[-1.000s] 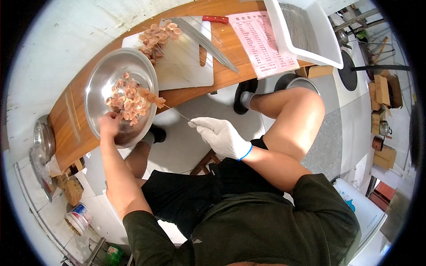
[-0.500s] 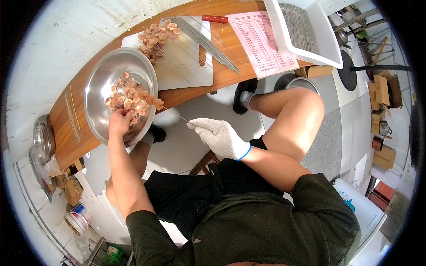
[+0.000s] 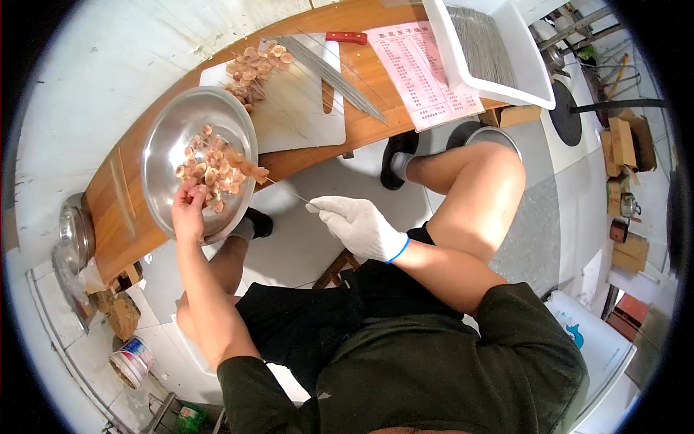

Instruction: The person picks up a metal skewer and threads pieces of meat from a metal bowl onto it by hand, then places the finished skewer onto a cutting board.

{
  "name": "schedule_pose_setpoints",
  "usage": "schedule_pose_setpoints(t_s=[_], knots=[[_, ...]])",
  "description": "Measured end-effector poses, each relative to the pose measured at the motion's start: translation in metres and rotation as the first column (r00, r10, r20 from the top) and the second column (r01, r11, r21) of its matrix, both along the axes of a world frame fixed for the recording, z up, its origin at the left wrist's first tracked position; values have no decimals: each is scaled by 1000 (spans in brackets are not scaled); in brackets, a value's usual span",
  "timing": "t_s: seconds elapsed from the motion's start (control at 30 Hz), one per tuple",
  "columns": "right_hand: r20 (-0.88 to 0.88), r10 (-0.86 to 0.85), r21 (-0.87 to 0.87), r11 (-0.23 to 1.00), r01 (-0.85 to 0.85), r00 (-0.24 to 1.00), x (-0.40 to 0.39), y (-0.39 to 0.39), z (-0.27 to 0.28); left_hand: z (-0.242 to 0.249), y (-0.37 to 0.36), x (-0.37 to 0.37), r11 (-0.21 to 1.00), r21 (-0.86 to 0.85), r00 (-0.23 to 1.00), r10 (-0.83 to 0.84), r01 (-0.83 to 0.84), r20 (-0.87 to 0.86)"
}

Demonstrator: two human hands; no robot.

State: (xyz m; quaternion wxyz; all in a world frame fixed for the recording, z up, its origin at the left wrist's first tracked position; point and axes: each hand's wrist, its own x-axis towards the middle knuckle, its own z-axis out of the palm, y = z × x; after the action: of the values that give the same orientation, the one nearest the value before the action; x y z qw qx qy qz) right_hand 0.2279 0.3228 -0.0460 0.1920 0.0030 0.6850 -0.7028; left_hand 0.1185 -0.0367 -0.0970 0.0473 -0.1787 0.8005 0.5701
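Note:
My right hand (image 3: 359, 226), in a white knit glove, is closed around the near end of a thin metal skewer (image 3: 289, 190). Several pinkish-brown meat pieces (image 3: 253, 171) are threaded on its far end, over the rim of a steel bowl (image 3: 160, 137). Loose rounded pieces of the same meat (image 3: 217, 163) lie in the bowl. My bare left hand (image 3: 189, 210) is inside the bowl at its near side, thumb and fingers pinched together on what looks like one meat piece, partly hidden by the fingers.
Loaded skewers (image 3: 253, 66) and a bundle of bare skewers (image 3: 336, 79) lie on a white cutting board (image 3: 303, 130). Behind are a red-handled knife (image 3: 347, 37), a pink printed sheet (image 3: 426, 72) and a white bin (image 3: 531, 94) of skewers, all on the wooden table (image 3: 108, 246).
My left hand has shifted slightly and its fingers, earlier down among the meat pieces, now show more clearly, pinched. The right hand and skewer stay almost still. The view has shifted a little.

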Motion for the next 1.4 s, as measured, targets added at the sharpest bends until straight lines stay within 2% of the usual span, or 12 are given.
schedule_pose_setpoints(t_s=[0.07,0.13,0.2,0.33,0.43,0.67,0.97,1.17,1.4], knots=[[-14,15,15,1000,-15,1000,0,-1,1,16,17,7,944,309,991,129,-116,-22],[-13,29,18,999,-29,999,2,-3,1,21,18,12,872,454,978,209,-182,-11],[-87,44,52,998,-39,995,5,-4,-5,19,20,15,782,592,968,249,-196,-8],[-129,83,69,995,-75,988,11,-5,-8,15,24,20,612,778,959,280,-138,-51],[-87,113,48,993,-109,990,15,-6,-8,26,43,23,604,776,935,351,-181,-55],[-169,173,128,980,-153,970,19,-9,-14,36,59,29,560,792,917,399,-242,-2],[-184,185,170,973,-154,965,20,-9,-15,33,62,39,586,805,946,306,-96,-110],[-220,177,185,973,-137,959,19,-9,-16,33,61,39,446,881,927,375,-160,-21],[-240,165,191,974,-120,957,20,-10,-16,33,60,37,456,877,926,375,-150,-36]])
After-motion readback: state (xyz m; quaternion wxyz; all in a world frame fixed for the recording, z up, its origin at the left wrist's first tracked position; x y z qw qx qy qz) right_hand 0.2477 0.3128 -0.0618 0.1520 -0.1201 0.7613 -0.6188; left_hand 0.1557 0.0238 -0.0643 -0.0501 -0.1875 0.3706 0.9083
